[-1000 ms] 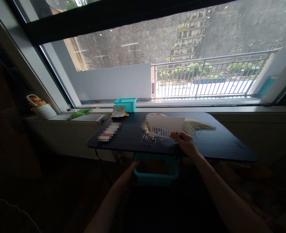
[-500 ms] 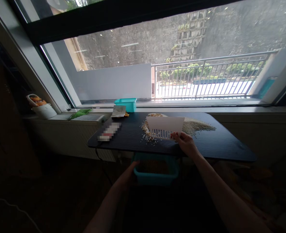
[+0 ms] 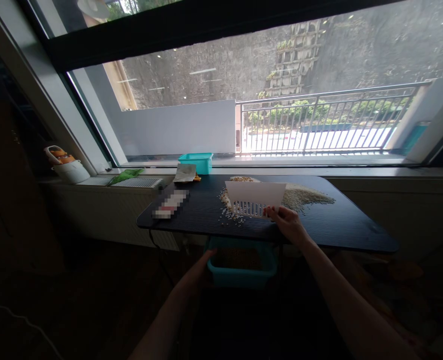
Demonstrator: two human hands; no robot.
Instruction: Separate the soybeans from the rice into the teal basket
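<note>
My right hand [image 3: 288, 223] is closed on the lower right corner of a white slotted scoop [image 3: 255, 198] that stands on the black table [image 3: 341, 227], against a pile of pale grains [image 3: 304, 196]. Loose grains lie scattered under the scoop's slotted edge. My left hand [image 3: 203, 265] grips the left rim of a teal bin [image 3: 244, 263] held just below the table's front edge. The bin has grain in it.
A second teal bin [image 3: 195, 162] and a crumpled paper bag [image 3: 184, 172] sit at the table's far side by the window sill. A blurred flat pack [image 3: 169, 204] lies on the table's left. A white pot [image 3: 70, 171] and green item [image 3: 124, 175] rest on the radiator ledge.
The scoop and my right hand have crept slightly toward the table's front edge. My left hand keeps the bin where it was.
</note>
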